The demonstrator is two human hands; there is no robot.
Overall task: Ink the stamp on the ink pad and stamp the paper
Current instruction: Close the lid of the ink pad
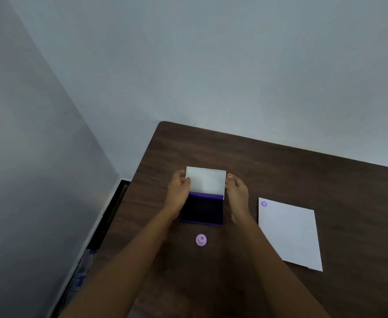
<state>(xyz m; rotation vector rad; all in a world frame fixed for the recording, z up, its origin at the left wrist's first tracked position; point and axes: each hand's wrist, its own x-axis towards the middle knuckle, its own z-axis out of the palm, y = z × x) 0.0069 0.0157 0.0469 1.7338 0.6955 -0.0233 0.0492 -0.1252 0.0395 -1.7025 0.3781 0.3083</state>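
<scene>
A purple ink pad [202,211] lies open in the middle of the dark wooden table [303,171]. Its white-lined lid [205,180] stands raised at the far side. My left hand [179,191] grips the lid's left edge and my right hand [236,193] grips its right edge. A small pale purple stamp [201,240] stands alone on the table, nearer to me than the pad, touched by neither hand. To the right lies a white sheet of paper [289,232] with one purple stamp mark [264,204] in its far left corner.
The table's left edge and rounded far corner [163,125] meet grey walls. A dark gap with blurred blue-and-white items [82,271] runs along the floor at the left.
</scene>
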